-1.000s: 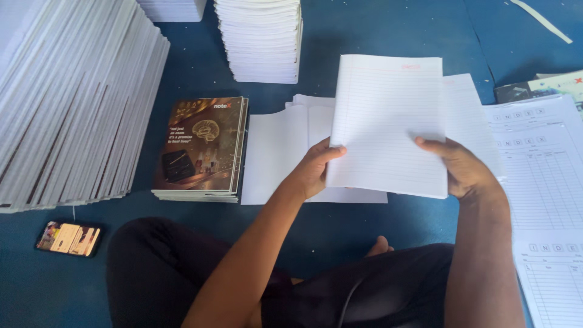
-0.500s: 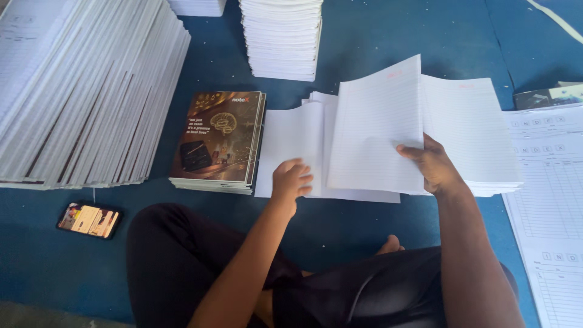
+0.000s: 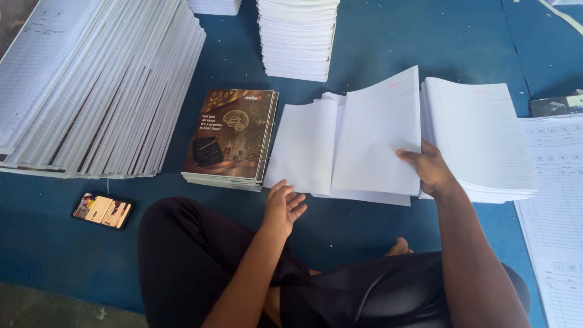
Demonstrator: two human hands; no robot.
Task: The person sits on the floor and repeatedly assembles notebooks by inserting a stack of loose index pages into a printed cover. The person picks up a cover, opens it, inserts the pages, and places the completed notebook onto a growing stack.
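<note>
— Fingers [image 3: 413, 157] of the right hand [image 3: 432, 170] pinch a lined sheet bundle [image 3: 379, 136], lifted over the white paper pile [image 3: 303, 146] on the blue floor [image 3: 376, 48].
— Left hand [image 3: 284, 205] open, empty, beside the pile; it looks needed to square the edges.

Dark-covered notebooks [image 3: 231, 136] stacked just left of the left hand [image 3: 284, 206]; phone [image 3: 102, 210] farther left, on blue floor covering [image 3: 376, 42]. Slanted row of paper bundles [image 3: 97, 85] beyond. White paper stack [image 3: 297, 36] ahead. Index sheets [image 3: 555, 182] right of the right hand [image 3: 430, 167].
</note>
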